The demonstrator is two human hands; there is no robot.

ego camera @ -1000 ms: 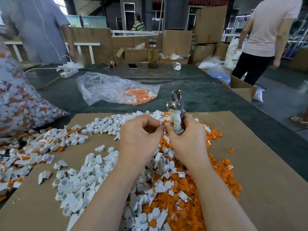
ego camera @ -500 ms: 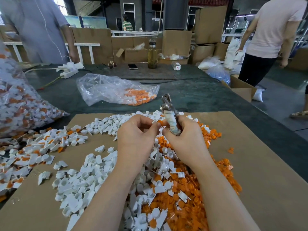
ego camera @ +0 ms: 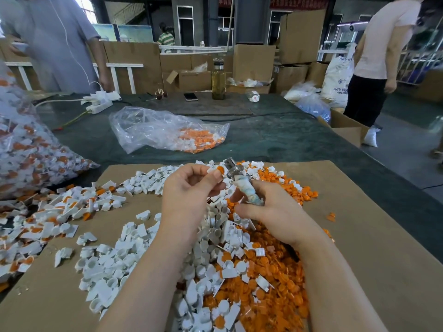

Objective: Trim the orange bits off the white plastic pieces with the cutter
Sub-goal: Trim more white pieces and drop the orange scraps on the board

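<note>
L hand [ego camera: 191,188] pinches a white piece w/ orange bit [ego camera: 217,169] at its fingertips, just beside the cutter [ego camera: 242,185] head. R hand [ego camera: 271,212] grips cutter's wrapped handle, tilted up-left, above piles on cardboard sheet [ego camera: 371,236].

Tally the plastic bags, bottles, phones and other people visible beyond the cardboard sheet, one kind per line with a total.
Clear plastic bags holding parts: 2
Bottles: 2
Phones: 1
Other people: 3
Total: 8
</note>
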